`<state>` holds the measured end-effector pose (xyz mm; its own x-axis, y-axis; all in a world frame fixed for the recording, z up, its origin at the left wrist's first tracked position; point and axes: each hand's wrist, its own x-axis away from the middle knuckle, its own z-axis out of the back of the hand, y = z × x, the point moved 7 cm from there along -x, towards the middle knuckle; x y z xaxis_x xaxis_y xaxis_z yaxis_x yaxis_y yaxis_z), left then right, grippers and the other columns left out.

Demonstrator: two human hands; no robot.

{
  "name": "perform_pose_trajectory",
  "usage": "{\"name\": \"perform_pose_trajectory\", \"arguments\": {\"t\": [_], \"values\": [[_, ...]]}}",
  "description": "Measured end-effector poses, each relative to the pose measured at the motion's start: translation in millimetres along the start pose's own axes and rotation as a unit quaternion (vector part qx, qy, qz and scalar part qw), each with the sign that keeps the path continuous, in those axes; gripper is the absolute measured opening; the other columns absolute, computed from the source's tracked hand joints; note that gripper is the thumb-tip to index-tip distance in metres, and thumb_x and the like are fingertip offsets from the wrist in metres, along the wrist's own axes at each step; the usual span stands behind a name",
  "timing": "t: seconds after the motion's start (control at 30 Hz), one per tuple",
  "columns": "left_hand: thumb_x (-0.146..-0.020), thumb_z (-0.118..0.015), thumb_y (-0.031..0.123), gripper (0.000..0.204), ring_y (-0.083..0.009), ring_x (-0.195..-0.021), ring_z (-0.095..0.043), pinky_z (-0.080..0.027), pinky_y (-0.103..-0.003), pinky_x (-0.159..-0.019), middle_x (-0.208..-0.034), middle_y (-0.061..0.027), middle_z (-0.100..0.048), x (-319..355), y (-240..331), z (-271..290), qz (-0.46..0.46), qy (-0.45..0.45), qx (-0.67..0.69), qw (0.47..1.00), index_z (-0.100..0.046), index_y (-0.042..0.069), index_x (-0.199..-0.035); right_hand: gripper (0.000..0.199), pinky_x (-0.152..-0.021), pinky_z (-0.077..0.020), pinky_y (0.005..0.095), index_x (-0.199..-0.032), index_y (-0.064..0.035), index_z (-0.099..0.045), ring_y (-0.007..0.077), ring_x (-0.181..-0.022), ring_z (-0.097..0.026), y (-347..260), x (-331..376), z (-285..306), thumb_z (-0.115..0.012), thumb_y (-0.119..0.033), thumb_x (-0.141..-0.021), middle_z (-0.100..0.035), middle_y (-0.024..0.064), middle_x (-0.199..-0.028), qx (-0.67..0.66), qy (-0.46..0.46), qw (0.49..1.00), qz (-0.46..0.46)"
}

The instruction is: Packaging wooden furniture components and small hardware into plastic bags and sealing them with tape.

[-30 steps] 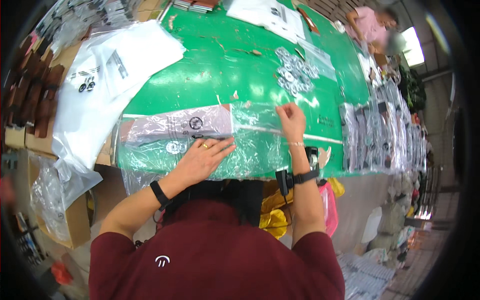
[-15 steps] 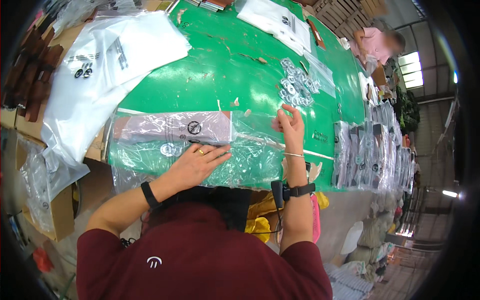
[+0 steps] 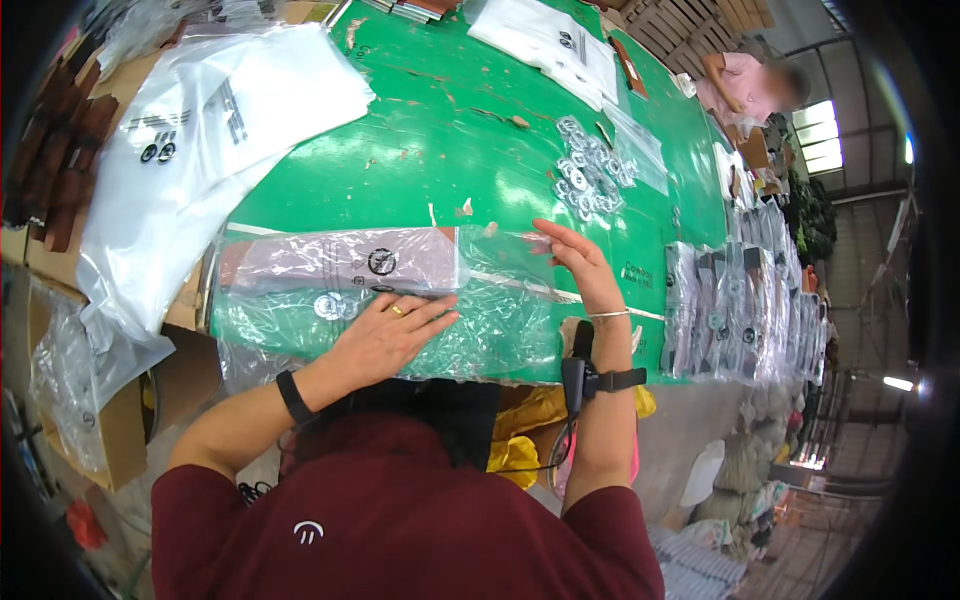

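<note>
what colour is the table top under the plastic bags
Green table top, clearest in the head view, beyond the clear plastic bags.

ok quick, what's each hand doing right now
left hand: open, flat on the clear plastic bag.
right hand: open, fingers on the bag's far edge, gripping nothing.

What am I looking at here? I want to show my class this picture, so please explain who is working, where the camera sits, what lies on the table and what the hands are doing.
No machine here: a person works with two bare hands. The camera sits on their head and looks down, so straight edges bend. The left hand lies flat on a clear plastic bag at the near edge of the green table. The right hand, open, touches the bag's far end. A flat dark packed item lies just beyond the left hand. Further off are white bags, a pile of small clear packets and a row of packed bags. Another person works at the far end.
</note>
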<state>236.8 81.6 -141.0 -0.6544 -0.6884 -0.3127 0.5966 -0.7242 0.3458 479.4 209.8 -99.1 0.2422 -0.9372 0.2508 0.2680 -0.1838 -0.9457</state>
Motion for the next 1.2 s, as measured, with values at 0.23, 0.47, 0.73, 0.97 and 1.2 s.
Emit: {"name": "perform_pose_trajectory", "arguments": {"t": [0.23,0.47,0.73,0.97,1.2], "values": [[-0.087,-0.056,0.012,0.053,-0.0156,-0.115,-0.052,-0.041,-0.034,-0.097,-0.151,0.0,-0.046,-3,2,1,0.002,-0.023,-0.008,1.0,-0.053,0.011,-0.14,0.029,-0.093,-0.0477,0.0307,-0.119,-0.005,-0.069,0.0148,-0.102,-0.061,-16,-14,0,-0.063,-0.006,-0.09,-0.068,0.0035,-0.104,0.159,-0.045,0.983,0.074],[-0.088,-0.06,0.014,0.052,-0.0161,-0.111,-0.053,-0.04,-0.035,-0.094,-0.15,0.0009,-0.046,-2,0,-1,0.001,-0.013,0.001,1.0,-0.054,0.013,-0.139,0.015,-0.08,-0.0478,0.0242,-0.106,0.0005,-0.07,0.0082,-0.086,-0.057,-8,-25,11,-0.063,-0.006,-0.094,-0.065,-0.0003,-0.094,0.141,-0.018,0.987,0.074],[-0.086,-0.057,0.011,0.053,-0.0151,-0.115,-0.052,-0.041,-0.035,-0.096,-0.151,0.0002,-0.045,-2,1,1,0.004,-0.024,0.012,1.0,-0.054,0.011,-0.139,0.016,-0.074,-0.0472,0.0232,-0.104,-0.0038,-0.071,0.0065,-0.081,-0.06,30,-22,24,-0.068,-0.014,-0.092,-0.068,-0.0015,-0.086,0.007,0.097,0.994,-0.043],[-0.086,-0.057,0.011,0.053,-0.0151,-0.115,-0.052,-0.041,-0.035,-0.097,-0.151,0.0,-0.045,-4,0,3,0.007,-0.025,0.008,1.0,-0.054,0.011,-0.139,0.016,-0.073,-0.0491,0.0241,-0.101,-0.0049,-0.068,0.0083,-0.078,-0.063,32,-19,45,-0.068,-0.02,-0.095,-0.069,-0.0001,-0.089,0.036,0.201,0.979,0.025],[-0.088,-0.06,0.013,0.052,-0.0166,-0.111,-0.053,-0.041,-0.035,-0.094,-0.15,0.0001,-0.046,-4,-1,2,0.003,-0.015,0.011,1.0,-0.053,0.012,-0.14,0.036,-0.063,-0.0481,0.0244,-0.102,0.001,-0.065,0.011,-0.071,-0.062,40,9,27,-0.078,-0.028,-0.086,-0.068,0.0037,-0.083,0.103,0.238,0.962,0.089]]}}
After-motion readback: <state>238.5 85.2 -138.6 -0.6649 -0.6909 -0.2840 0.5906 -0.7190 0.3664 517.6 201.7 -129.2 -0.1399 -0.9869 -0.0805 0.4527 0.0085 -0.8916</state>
